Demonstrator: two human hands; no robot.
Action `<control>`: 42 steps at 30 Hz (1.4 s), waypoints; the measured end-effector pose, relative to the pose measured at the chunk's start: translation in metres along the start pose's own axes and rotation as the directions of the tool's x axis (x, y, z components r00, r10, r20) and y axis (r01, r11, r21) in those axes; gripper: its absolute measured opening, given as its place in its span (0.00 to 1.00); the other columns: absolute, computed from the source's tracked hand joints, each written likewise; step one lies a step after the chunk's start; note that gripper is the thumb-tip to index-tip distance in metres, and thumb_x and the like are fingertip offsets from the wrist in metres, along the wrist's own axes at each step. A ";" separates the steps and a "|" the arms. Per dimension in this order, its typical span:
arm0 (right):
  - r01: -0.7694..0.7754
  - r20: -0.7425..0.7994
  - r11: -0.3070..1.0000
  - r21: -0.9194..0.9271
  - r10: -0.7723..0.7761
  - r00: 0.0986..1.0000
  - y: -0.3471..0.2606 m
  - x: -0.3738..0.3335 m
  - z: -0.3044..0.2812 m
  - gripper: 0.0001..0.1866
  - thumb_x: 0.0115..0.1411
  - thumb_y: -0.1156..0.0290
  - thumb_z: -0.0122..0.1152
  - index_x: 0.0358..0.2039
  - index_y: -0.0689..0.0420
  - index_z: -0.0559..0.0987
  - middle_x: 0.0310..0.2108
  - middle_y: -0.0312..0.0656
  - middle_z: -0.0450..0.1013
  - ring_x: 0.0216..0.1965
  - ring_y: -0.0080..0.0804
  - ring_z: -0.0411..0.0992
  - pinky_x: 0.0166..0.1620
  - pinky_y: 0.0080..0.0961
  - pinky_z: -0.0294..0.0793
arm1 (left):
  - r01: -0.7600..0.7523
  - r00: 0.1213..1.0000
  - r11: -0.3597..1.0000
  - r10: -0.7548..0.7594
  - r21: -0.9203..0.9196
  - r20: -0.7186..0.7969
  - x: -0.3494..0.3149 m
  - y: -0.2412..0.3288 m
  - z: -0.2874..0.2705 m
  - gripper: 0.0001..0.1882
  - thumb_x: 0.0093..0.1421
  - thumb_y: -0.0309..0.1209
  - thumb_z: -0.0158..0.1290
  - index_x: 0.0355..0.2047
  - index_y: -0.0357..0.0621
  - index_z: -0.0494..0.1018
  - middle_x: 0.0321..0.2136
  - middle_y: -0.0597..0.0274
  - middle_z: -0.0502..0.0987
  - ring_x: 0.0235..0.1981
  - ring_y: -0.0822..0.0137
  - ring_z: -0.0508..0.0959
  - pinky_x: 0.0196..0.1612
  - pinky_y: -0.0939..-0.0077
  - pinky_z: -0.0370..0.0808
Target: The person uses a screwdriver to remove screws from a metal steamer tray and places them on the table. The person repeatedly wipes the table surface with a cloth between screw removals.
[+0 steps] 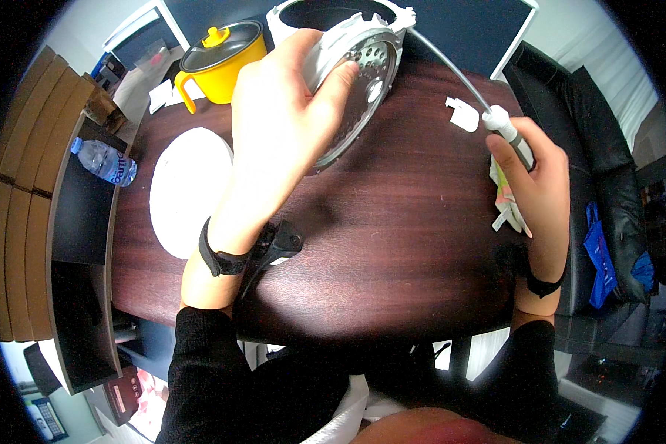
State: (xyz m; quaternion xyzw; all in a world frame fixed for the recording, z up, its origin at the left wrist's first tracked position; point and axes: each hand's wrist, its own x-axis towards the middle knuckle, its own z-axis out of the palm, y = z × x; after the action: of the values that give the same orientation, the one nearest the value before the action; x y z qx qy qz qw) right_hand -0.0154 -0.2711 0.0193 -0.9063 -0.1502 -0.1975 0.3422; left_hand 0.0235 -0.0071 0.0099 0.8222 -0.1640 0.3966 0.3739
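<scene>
My left hand is closed around the edge of a tilted round lid part, which has a shiny metal plate with holes and a white rim. This part rests against a white round appliance body with a dark opening, at the far middle of the table. In my right hand is a screwdriver with a grey and white handle. Its long shaft points to the far left, and the tip meets the white rim near the appliance's right side. Whether it sits on a screw cannot be seen.
A smooth white oval cover lies left on the dark wood table. Behind it stands a yellow pot with a lid. A small white piece and a crumpled cloth lie right. A water bottle lies at the left.
</scene>
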 end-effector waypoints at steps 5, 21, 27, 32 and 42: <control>-0.441 0.519 0.797 0.412 0.193 0.833 -0.013 -0.005 -0.003 0.18 0.64 0.54 0.53 0.29 0.58 0.76 0.13 0.29 0.65 0.12 0.12 0.58 0.16 0.13 0.52 | 0.031 0.999 0.999 -0.031 -0.015 -0.012 0.001 -0.001 -0.001 0.19 0.53 0.36 0.60 0.39 0.33 0.74 0.26 0.49 0.79 0.26 0.60 0.79 0.31 0.72 0.75; -0.409 0.541 0.734 0.542 0.068 0.838 -0.014 -0.011 0.011 0.21 0.67 0.53 0.47 0.28 0.59 0.74 0.11 0.30 0.63 0.09 0.11 0.53 0.14 0.13 0.48 | 0.113 0.992 0.993 -0.110 -0.043 0.055 0.000 0.005 -0.004 0.19 0.55 0.36 0.60 0.41 0.34 0.74 0.31 0.57 0.80 0.32 0.73 0.78 0.37 0.80 0.73; -0.413 0.523 0.764 0.496 0.117 0.844 -0.014 -0.010 0.009 0.20 0.66 0.54 0.49 0.27 0.59 0.75 0.11 0.28 0.63 0.10 0.11 0.54 0.15 0.14 0.48 | 0.099 0.994 0.994 -0.097 -0.046 0.045 0.000 0.003 -0.003 0.18 0.55 0.36 0.59 0.41 0.35 0.74 0.30 0.58 0.80 0.32 0.73 0.78 0.36 0.80 0.73; -0.061 0.254 0.982 0.177 0.014 0.967 -0.016 -0.010 0.016 0.14 0.62 0.60 0.56 0.29 0.59 0.76 0.12 0.35 0.64 0.14 0.20 0.63 0.19 0.20 0.57 | 0.064 0.997 0.998 -0.064 -0.003 0.041 0.000 0.001 -0.002 0.18 0.54 0.36 0.59 0.40 0.35 0.74 0.27 0.53 0.79 0.28 0.67 0.79 0.33 0.76 0.74; 0.333 -0.198 0.847 -0.414 -0.441 0.876 -0.005 0.005 0.011 0.16 0.45 0.71 0.71 0.35 0.55 0.78 0.26 0.41 0.72 0.25 0.38 0.72 0.28 0.29 0.70 | -0.032 0.995 0.996 0.023 0.084 0.099 0.001 0.002 -0.003 0.17 0.52 0.37 0.59 0.36 0.35 0.76 0.25 0.43 0.78 0.28 0.50 0.80 0.33 0.65 0.76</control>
State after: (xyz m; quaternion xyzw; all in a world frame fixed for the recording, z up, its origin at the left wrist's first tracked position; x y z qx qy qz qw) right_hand -0.0103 -0.2591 0.0168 -0.8661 -0.2409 -0.4160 0.1374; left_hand 0.0219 -0.0057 0.0131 0.8535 -0.1763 0.3677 0.3244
